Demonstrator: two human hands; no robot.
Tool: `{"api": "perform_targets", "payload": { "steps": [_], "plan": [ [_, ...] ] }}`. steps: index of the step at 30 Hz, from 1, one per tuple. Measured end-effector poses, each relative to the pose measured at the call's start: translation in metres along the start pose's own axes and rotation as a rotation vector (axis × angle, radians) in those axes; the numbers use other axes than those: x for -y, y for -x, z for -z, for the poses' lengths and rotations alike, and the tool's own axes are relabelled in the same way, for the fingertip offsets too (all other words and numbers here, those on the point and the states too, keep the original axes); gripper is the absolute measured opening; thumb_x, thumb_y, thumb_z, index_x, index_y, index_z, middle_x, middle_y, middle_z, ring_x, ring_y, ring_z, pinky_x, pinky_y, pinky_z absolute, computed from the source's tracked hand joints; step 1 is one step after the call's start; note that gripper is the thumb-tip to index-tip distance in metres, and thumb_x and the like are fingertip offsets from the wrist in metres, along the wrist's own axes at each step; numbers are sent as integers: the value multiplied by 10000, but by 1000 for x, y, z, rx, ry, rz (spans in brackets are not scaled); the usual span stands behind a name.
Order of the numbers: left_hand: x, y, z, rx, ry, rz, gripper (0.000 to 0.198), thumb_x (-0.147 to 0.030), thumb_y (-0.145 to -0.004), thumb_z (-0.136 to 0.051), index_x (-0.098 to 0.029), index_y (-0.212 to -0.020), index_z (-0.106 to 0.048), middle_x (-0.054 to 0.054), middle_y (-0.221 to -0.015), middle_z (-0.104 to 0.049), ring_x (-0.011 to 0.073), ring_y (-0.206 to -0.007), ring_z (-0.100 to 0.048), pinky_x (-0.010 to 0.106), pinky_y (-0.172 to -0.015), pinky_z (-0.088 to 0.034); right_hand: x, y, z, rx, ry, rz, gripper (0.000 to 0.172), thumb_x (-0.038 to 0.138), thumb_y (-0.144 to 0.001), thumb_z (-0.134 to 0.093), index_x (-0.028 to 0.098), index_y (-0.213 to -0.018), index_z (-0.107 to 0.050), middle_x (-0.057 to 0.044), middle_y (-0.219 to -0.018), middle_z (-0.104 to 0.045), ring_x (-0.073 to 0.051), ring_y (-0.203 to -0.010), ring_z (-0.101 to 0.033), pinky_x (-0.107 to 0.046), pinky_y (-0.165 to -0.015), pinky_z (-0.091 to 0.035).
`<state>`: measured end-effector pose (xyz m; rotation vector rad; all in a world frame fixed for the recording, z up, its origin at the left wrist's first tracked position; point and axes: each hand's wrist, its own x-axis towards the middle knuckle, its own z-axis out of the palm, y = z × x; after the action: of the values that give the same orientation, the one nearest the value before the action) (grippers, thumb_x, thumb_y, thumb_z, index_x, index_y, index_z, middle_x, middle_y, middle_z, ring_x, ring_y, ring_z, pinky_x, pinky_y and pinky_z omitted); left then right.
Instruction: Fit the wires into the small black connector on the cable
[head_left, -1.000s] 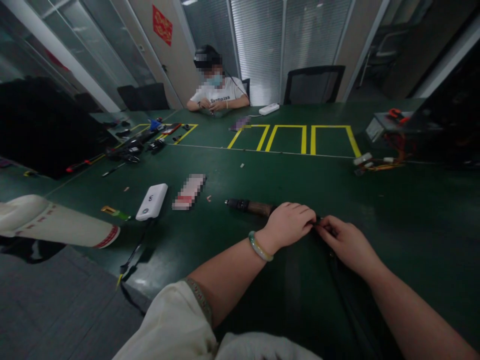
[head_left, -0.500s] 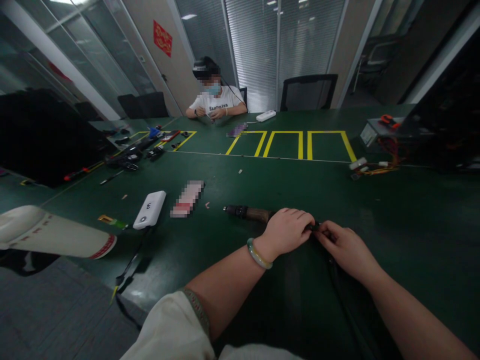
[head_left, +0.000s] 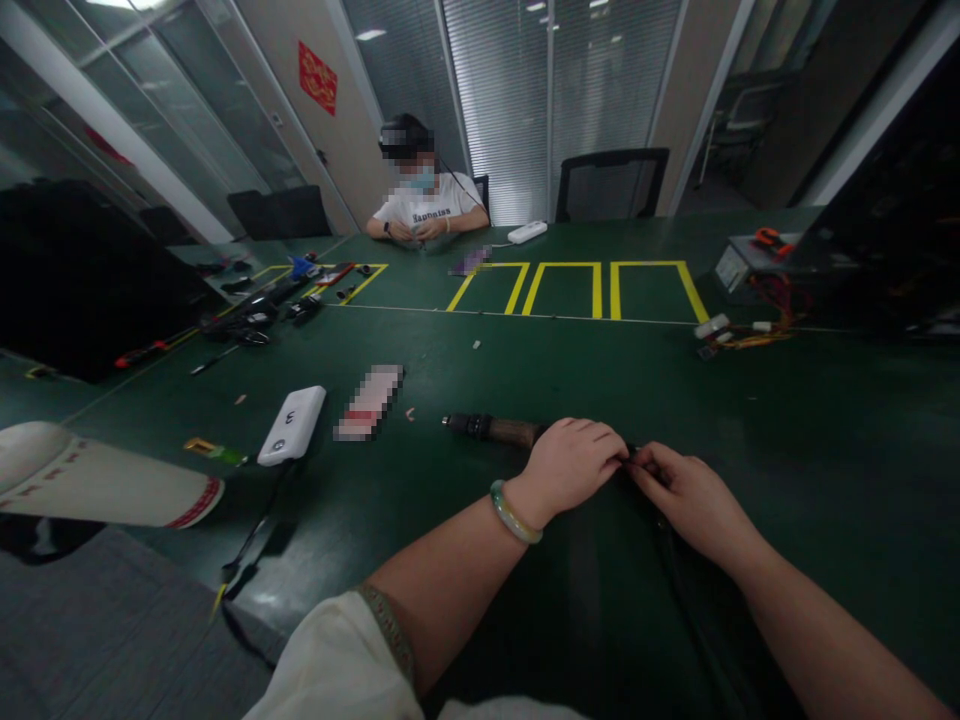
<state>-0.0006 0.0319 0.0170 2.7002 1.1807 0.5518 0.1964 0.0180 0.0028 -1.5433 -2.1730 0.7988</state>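
Note:
My left hand [head_left: 570, 467], with a pale green bangle [head_left: 515, 511] on the wrist, and my right hand [head_left: 686, 497] meet over the dark green table [head_left: 810, 420]. Both pinch a small black cable end [head_left: 634, 453], and its thin black cable [head_left: 675, 560] seems to run down towards me. Their fingers hide most of that end. Just left of my left hand lies a tool with a brown handle and black metal tip [head_left: 491, 429], its handle touching or passing under my hand.
A white power bank [head_left: 291, 425] with a black cable and a pixelated pink box [head_left: 367, 402] lie to the left. A white cuff with red trim [head_left: 97, 480] intrudes at left. Across the table, a seated person [head_left: 424, 200] handles something small. Yellow tape outlines [head_left: 566, 290], tools and a wired power unit [head_left: 742, 268] lie beyond.
The whole view has shifted and tilted slightly as my head moved. My hands remain together on the black cable end, with no visible change in grip.

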Motion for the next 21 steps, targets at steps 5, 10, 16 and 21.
{"api": "perform_targets", "payload": {
  "steps": [5,10,16,21],
  "plan": [
    [-1,0,1,2,-12,-1,115,-264,-947,-540,-230,-1027,-616,8,-1063,-639,186,-1038,-576,337,-906,-418,-3,1,-1,5,-9,5,186,389,-929,-474,258,-848,-577,23,-706,-655,-174,-629,-606,-285,-621,-398],
    [0,0,-3,-4,-21,3,87,-245,-946,-545,-231,-988,-619,1,-1066,-641,183,-1043,-576,342,-925,-413,-1,1,-1,-17,-19,14,173,369,-925,-480,254,-833,-572,30,-684,-644,-168,-620,-597,-278,-617,-391],
    [-2,-1,-5,-35,0,60,116,-215,-893,-618,-208,-1005,-586,18,-1005,-651,196,-981,-599,352,-877,-444,-2,0,-3,-61,-26,38,149,329,-918,-498,244,-812,-560,47,-662,-632,-155,-607,-586,-275,-637,-373],
    [-1,-1,-8,-54,24,49,102,-181,-881,-622,-204,-973,-586,25,-1048,-655,203,-1012,-604,370,-911,-445,-3,1,-4,-116,-2,60,104,278,-906,-537,237,-817,-567,66,-658,-622,-140,-619,-579,-287,-722,-361]
  ]
}}
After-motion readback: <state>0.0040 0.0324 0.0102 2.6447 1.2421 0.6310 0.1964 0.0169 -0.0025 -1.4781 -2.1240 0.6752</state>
